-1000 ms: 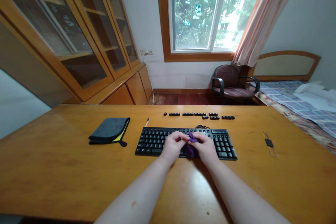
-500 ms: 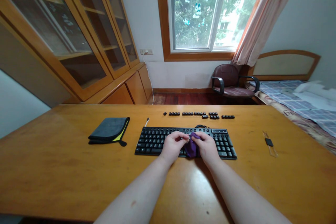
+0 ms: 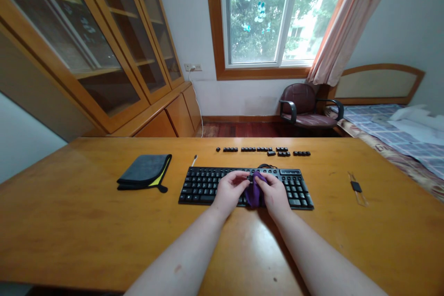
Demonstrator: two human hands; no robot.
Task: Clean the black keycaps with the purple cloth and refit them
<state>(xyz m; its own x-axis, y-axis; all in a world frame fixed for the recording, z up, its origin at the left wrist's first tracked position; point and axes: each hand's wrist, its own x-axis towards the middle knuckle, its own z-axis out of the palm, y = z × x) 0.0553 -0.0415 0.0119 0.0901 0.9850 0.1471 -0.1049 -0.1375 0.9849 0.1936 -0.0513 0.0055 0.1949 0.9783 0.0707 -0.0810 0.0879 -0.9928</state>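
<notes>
Above a black keyboard [image 3: 201, 186] on the desk, my two hands meet close together. Between thumb and forefinger, my left hand [image 3: 229, 190] pinches a small dark keycap [image 3: 250, 178]. My right hand [image 3: 275, 194] is closed on a purple cloth [image 3: 255, 194], whose lower end hangs over the front of the keyboard. The cloth's upper edge is right beside the keycap; whether they touch I cannot tell. Bare sockets show along the keyboard's top row. My hands hide the middle of the keyboard.
Several loose keycaps [image 3: 248, 149] lie in rows behind the keyboard. A small white brush [image 3: 194, 160] rests behind its left end. A folded grey towel [image 3: 144, 171] is at left, a wire keycap puller [image 3: 356, 187] at right. A coiled cable [image 3: 266, 166] sits behind the keyboard.
The purple cloth has shifted slightly in my right fingers, and the dark keycap shows more clearly at my left fingertips. Both hands stay over the keyboard.
</notes>
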